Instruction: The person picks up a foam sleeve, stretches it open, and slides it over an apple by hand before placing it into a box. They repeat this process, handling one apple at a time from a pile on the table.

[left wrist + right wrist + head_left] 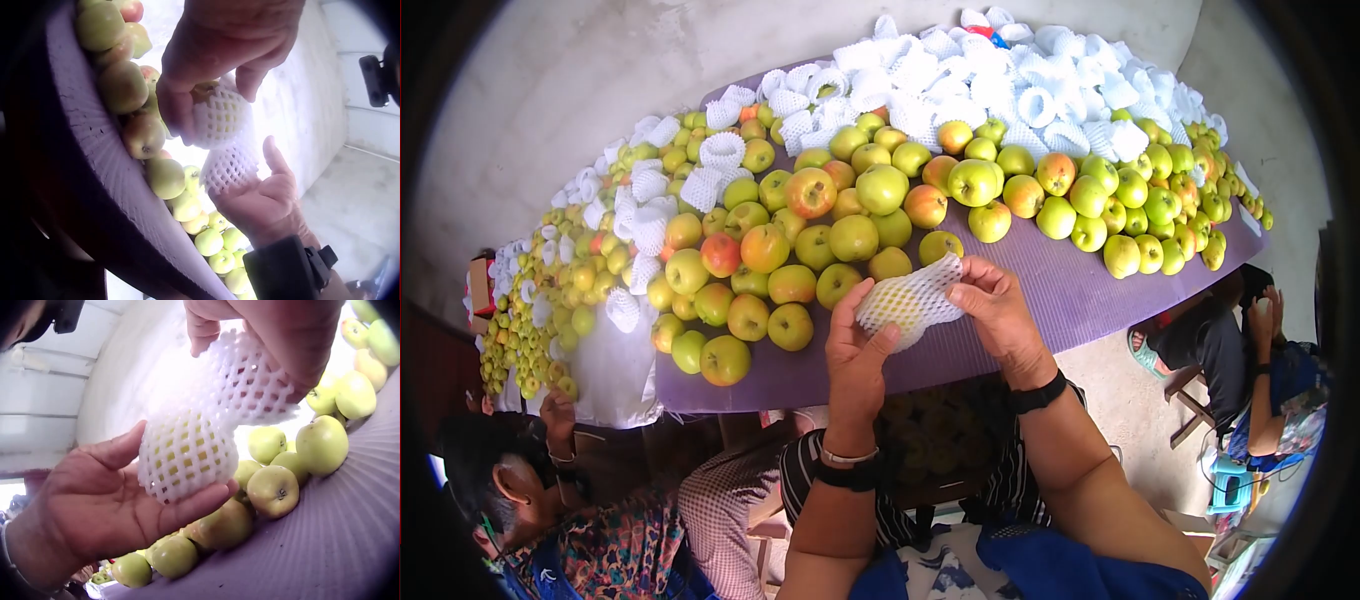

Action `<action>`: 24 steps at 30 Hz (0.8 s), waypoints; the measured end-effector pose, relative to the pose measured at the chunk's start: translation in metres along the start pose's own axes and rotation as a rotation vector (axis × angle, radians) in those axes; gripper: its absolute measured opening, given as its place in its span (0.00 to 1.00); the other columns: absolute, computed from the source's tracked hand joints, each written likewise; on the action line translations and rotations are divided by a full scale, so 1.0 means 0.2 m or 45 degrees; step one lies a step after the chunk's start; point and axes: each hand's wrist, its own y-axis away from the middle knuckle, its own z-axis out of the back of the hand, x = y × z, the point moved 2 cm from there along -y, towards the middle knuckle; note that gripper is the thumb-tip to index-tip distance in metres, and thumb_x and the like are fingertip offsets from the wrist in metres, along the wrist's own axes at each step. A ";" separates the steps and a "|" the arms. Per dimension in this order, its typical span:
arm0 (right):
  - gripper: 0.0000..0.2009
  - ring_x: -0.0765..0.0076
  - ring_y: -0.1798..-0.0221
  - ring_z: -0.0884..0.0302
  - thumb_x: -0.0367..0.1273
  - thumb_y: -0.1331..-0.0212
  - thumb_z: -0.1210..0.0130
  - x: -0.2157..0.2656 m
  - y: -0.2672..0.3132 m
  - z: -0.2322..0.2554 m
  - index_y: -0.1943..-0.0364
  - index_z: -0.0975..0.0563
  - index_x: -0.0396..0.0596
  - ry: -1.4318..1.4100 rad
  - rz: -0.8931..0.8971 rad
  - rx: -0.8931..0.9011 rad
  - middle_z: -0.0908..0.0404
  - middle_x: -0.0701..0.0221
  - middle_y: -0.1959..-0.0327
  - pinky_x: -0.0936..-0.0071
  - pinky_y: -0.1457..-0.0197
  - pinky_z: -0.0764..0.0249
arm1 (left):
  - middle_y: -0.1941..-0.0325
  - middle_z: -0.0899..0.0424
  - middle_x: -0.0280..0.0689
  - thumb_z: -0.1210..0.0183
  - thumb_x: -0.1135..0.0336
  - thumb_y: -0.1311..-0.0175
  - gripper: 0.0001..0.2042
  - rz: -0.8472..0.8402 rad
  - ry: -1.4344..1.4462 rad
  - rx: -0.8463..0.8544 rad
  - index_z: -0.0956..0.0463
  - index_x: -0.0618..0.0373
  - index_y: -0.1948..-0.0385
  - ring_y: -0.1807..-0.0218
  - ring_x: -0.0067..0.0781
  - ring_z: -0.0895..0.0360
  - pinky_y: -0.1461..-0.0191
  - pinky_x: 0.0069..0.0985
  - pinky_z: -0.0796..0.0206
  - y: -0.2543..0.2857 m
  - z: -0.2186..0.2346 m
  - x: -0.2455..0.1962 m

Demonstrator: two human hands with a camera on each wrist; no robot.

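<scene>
A yellow-green apple [897, 308] sits partly inside a white foam net sleeve [935, 277] above the near edge of the purple table. My left hand [868, 338] cups the netted apple [187, 456] from below, thumb and fingers round it. My right hand [988, 300] pinches the sleeve's loose end [256, 381]. In the left wrist view the left hand [231, 37] grips the netted apple [219, 115] and the right hand [265, 200] holds the sleeve's tail [230, 165].
A purple mat [1060, 290] covers the table, heaped with green and reddish apples [850, 225]. Many empty foam sleeves [1000, 80] are piled at the back. One person sits low at the left [510, 480], another at the right [1260, 370].
</scene>
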 end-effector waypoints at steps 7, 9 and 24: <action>0.15 0.78 0.60 0.26 0.18 0.53 0.43 -0.04 0.00 -0.02 0.58 0.25 0.40 0.257 0.191 -0.099 0.22 0.71 0.63 0.79 0.52 0.30 | 0.49 0.29 0.41 0.46 0.78 0.44 0.22 0.078 0.069 -0.043 0.38 0.62 0.46 0.48 0.32 0.29 0.45 0.29 0.34 0.01 -0.01 0.02; 0.16 0.77 0.61 0.26 0.18 0.53 0.43 -0.04 -0.01 -0.03 0.57 0.25 0.40 0.094 0.165 -0.126 0.22 0.72 0.63 0.79 0.53 0.30 | 0.49 0.29 0.41 0.46 0.79 0.45 0.22 0.071 0.036 -0.049 0.38 0.62 0.46 0.48 0.31 0.29 0.45 0.29 0.34 0.01 -0.02 0.02; 0.18 0.79 0.57 0.27 0.20 0.54 0.40 -0.03 0.03 -0.03 0.55 0.26 0.40 0.284 0.274 0.013 0.22 0.71 0.61 0.79 0.52 0.30 | 0.50 0.28 0.41 0.45 0.79 0.46 0.23 0.084 -0.063 -0.097 0.37 0.63 0.46 0.50 0.30 0.29 0.49 0.26 0.33 0.01 0.00 0.00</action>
